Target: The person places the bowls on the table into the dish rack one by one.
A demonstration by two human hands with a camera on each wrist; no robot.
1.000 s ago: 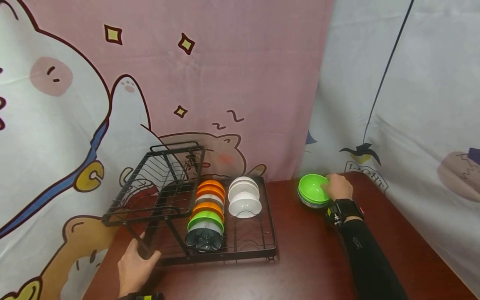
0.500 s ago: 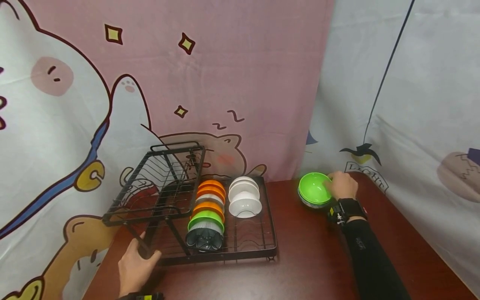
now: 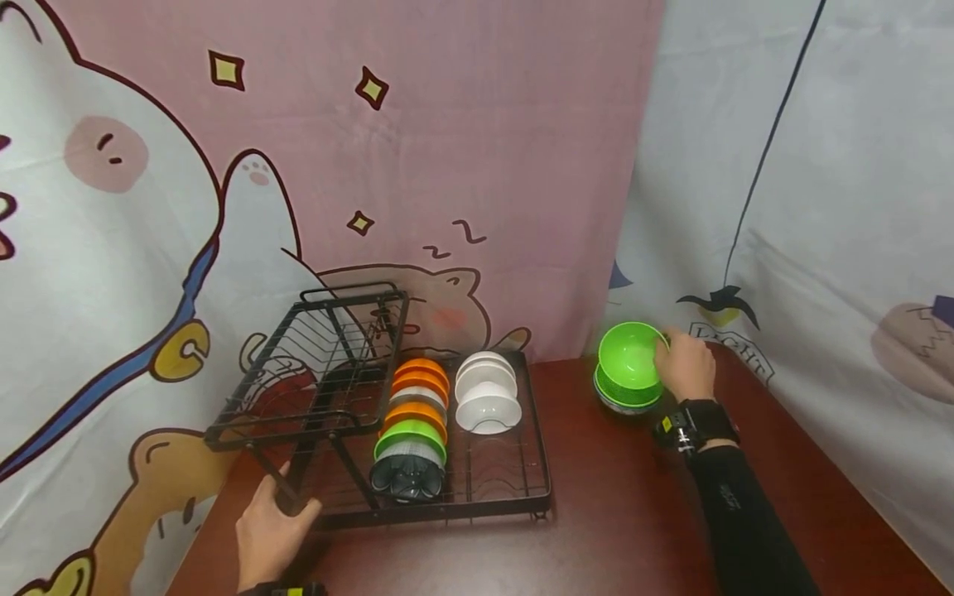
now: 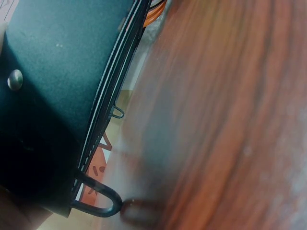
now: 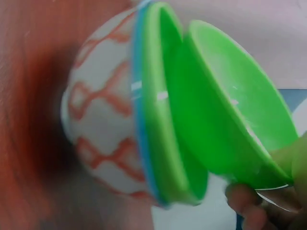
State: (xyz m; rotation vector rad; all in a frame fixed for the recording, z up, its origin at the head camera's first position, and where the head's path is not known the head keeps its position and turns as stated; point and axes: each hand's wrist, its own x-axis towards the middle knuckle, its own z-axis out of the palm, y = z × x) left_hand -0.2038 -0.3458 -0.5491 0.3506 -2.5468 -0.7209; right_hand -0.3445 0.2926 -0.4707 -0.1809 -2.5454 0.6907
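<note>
At the back right, my right hand (image 3: 687, 364) pinches the rim of a green bowl (image 3: 629, 356). That bowl is raised and tilted above a second green bowl (image 5: 156, 105), which sits inside a patterned white bowl with a blue rim (image 5: 103, 96) on the table. In the right wrist view, the raised bowl's underside overlaps the second bowl's opening. My left hand (image 3: 272, 530) grips the left front corner of a black two-tier dish rack (image 3: 492, 503), thumb toward the front, other fingers partly hidden behind its dark side panel (image 4: 62, 62).
On the rack's lower tier stand a row of orange, white, green and dark bowls (image 3: 410, 439) and a shorter row of white bowls (image 3: 488, 410). The raised wire tier (image 3: 313, 364) is on the left. Printed cloth (image 3: 484, 165) hangs behind the brown table (image 3: 604, 513).
My right hand has lifted the top green bowl up and slightly right, tilting it, so the second green bowl now shows below. My left hand and the rack have stayed in place.
</note>
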